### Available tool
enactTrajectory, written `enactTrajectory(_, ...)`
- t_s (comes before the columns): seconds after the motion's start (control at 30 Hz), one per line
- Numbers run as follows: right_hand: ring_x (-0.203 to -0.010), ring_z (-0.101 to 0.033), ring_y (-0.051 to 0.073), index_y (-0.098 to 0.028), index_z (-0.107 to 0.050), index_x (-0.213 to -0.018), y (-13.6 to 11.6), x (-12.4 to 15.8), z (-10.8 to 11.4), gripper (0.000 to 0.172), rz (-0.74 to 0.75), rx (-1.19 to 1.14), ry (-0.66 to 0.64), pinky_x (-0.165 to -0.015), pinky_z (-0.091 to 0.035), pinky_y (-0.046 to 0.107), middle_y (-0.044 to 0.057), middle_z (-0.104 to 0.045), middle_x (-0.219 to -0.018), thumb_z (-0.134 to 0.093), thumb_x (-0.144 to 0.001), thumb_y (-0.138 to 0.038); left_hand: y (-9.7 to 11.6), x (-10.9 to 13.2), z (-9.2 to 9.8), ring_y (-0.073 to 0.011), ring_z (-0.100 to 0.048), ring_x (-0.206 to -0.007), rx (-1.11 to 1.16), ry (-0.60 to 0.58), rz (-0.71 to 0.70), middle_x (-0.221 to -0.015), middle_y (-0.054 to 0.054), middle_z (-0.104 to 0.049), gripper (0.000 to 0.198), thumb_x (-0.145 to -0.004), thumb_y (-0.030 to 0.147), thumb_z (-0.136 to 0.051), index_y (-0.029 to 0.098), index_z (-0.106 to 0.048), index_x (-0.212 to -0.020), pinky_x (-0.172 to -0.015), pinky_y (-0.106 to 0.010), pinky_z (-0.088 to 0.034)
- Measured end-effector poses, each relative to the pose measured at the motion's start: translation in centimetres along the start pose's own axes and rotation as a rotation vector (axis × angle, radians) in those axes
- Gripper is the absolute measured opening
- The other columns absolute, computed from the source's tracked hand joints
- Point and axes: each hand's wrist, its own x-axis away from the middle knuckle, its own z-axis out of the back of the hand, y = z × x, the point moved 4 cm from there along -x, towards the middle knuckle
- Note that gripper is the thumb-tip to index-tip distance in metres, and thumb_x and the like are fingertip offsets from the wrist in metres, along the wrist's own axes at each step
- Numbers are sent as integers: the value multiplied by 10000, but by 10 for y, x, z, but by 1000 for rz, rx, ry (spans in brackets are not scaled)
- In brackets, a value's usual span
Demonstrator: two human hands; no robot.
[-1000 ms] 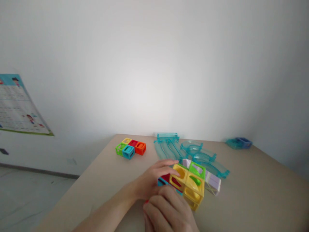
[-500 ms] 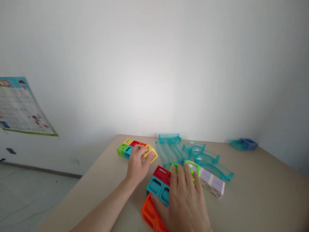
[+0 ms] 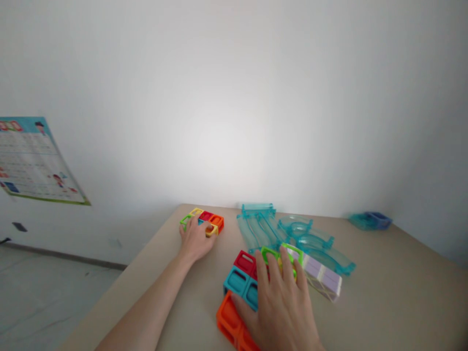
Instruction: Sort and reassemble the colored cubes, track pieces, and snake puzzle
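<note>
My left hand (image 3: 195, 240) rests over a small group of coloured blocks at the far left of the table, fingers spread across it; a yellow block (image 3: 212, 229) sits by its thumb, beside an orange block (image 3: 217, 220) and a red one (image 3: 205, 215). Spread over a larger cluster nearer me, my right hand (image 3: 283, 297) touches its top. That cluster shows red (image 3: 244, 262), blue (image 3: 236, 281), orange (image 3: 229, 314) and green blocks (image 3: 269, 252). What lies under my right palm is hidden.
Clear teal track pieces (image 3: 259, 229) and curved ones (image 3: 318, 243) lie behind the right hand. A long purple-and-white block (image 3: 321, 275) is beside the cluster. Blue pieces (image 3: 378, 220) sit far right against the wall. A poster (image 3: 40, 161) hangs at left.
My left hand has moved left and slightly down with the yellow block, which now sits against the far-left group. The right hand stays on its cluster.
</note>
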Motion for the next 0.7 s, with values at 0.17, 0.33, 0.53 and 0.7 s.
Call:
enactTrajectory(0.17,-1330,-336,449,-150,-562,-1304,-1,0,2,737,6,-2,-12,-1084,-213,614,176,-592,-1279,-470,-805,-684,-24,-10,-5,-331,-380,-1346,87,-17,-104,-1428,-128,-454,344,-843,412,-572,256,-690,-1125,-1092,-516,-309)
enactTrajectory(0.33,-1314,-358,453,-138,-575,-1294,1,0,2,731,16,-40,-22,-1069,-224,629,184,-601,-1273,-464,-815,-679,-31,-22,-9,-356,-305,-1390,220,156,-8,-1462,-162,-407,408,-804,343,-634,178,-656,-1177,-1104,-512,-304)
enactTrajectory(0.53,-1300,-373,462,-123,-600,-1268,0,-2,2,727,24,-63,-31,-1056,-240,636,190,-600,-1278,-436,-831,-680,25,16,23,-236,-576,-1125,615,-87,-484,-1152,-113,-635,207,-851,266,-565,196,-690,-1001,-1017,-396,-420)
enactTrajectory(0.7,-1312,-353,465,-131,-682,-1120,-1,-4,6,679,3,-56,-75,-1057,-247,623,198,-619,-1228,-451,-817,-693,52,46,26,-198,-629,-939,814,-572,-655,-1022,-105,-662,260,-820,357,-647,168,-674,-995,-840,-301,-500)
